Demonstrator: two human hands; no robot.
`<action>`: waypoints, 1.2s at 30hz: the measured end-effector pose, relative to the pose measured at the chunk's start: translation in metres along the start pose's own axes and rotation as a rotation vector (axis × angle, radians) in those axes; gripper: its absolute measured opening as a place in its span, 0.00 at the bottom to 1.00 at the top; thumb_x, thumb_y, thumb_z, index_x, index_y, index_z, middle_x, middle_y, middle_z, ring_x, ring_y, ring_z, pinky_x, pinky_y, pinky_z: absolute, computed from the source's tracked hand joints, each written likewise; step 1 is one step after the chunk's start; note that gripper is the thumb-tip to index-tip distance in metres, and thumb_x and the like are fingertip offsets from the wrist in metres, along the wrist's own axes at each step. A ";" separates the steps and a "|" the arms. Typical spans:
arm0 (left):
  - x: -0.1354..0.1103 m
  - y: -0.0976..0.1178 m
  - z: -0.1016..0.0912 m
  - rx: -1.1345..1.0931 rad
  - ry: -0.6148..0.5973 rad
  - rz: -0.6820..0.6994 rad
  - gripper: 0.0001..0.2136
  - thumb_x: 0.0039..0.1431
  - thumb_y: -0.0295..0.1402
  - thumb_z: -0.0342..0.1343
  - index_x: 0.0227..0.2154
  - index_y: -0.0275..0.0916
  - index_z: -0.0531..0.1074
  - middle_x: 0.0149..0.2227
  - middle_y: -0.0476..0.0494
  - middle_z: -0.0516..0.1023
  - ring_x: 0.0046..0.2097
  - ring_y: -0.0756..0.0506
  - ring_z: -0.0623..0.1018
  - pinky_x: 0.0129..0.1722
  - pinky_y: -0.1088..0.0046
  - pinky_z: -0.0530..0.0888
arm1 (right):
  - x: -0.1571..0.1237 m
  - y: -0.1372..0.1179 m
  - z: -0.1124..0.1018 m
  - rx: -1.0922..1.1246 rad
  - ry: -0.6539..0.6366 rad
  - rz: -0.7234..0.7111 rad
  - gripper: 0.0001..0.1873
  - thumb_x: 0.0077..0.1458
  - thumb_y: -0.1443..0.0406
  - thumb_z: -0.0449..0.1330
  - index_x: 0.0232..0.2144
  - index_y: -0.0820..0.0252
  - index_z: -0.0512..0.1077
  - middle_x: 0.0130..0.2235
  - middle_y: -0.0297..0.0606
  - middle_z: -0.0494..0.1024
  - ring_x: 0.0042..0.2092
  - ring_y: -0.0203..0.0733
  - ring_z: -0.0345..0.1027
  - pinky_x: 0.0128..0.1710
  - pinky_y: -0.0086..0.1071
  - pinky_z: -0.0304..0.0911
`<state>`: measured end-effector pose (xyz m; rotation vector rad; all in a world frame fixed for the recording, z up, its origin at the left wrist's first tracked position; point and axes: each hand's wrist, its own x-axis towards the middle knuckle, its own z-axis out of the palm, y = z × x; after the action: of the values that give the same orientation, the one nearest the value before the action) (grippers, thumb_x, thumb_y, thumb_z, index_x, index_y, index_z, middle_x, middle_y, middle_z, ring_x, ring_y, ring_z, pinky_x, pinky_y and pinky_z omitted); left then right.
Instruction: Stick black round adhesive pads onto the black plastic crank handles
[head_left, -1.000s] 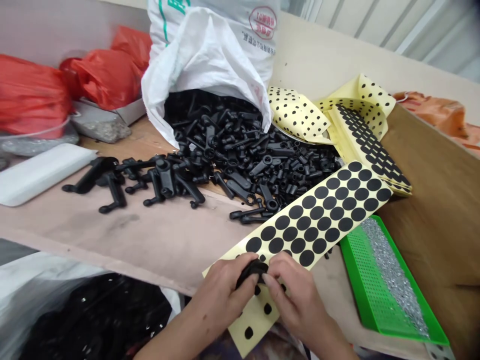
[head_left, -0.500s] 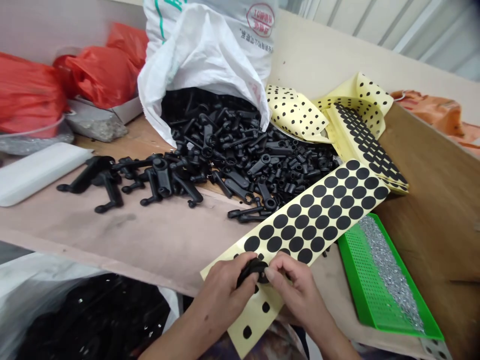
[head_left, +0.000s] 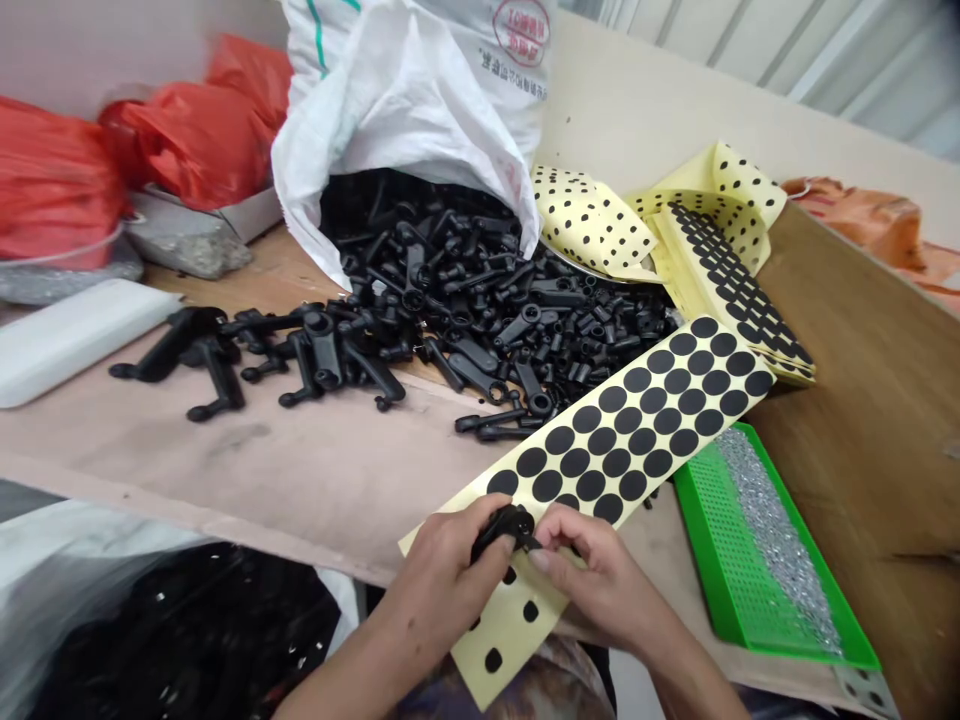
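Note:
My left hand (head_left: 454, 560) is wrapped round a black plastic crank handle (head_left: 495, 525), held low over the sticker sheet. Close by on its right side, my right hand (head_left: 600, 570) pinches a small dark edge at the handle's end. Whether that edge is a sticker or part of the handle, I cannot tell. Beneath both hands lies a yellow sheet of round black stickers (head_left: 628, 440). Its near end bears only small black dots, and its lower tip hangs past the table edge.
A white woven sack (head_left: 405, 90) spills black crank handles (head_left: 480, 320) across the table. On the right are a green tray (head_left: 712, 560) of small metal pieces and more sticker sheets (head_left: 739, 285). Red bags (head_left: 195, 140) stand left; a bag of black parts (head_left: 187, 630) is below.
My right fingertips have drawn slightly away from the handle's round end and now pinch a dark edge there. The handle has tilted a little in my left hand.

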<state>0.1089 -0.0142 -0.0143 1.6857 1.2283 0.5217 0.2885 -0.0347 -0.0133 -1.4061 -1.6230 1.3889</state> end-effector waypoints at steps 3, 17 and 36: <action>0.001 0.002 -0.002 -0.029 -0.027 -0.003 0.11 0.58 0.31 0.47 0.41 0.40 0.71 0.23 0.55 0.70 0.25 0.50 0.70 0.25 0.78 0.63 | 0.001 0.001 0.000 0.025 0.038 -0.016 0.10 0.54 0.61 0.56 0.24 0.59 0.63 0.27 0.32 0.63 0.30 0.36 0.56 0.29 0.29 0.53; 0.003 -0.001 -0.004 0.033 -0.093 -0.028 0.12 0.57 0.33 0.47 0.41 0.41 0.70 0.20 0.55 0.64 0.23 0.50 0.66 0.23 0.77 0.59 | 0.000 0.007 0.004 -0.061 0.105 -0.182 0.08 0.57 0.65 0.54 0.26 0.59 0.64 0.27 0.31 0.64 0.29 0.35 0.58 0.29 0.28 0.53; 0.004 0.001 0.002 0.084 -0.105 -0.064 0.10 0.54 0.33 0.48 0.39 0.43 0.68 0.18 0.56 0.63 0.22 0.49 0.65 0.23 0.76 0.58 | -0.003 0.013 0.007 -0.072 0.137 -0.308 0.07 0.57 0.67 0.54 0.26 0.58 0.63 0.29 0.33 0.66 0.32 0.37 0.62 0.31 0.30 0.57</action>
<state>0.1121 -0.0116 -0.0148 1.7161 1.2380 0.3428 0.2876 -0.0406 -0.0272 -1.2001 -1.7272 1.0453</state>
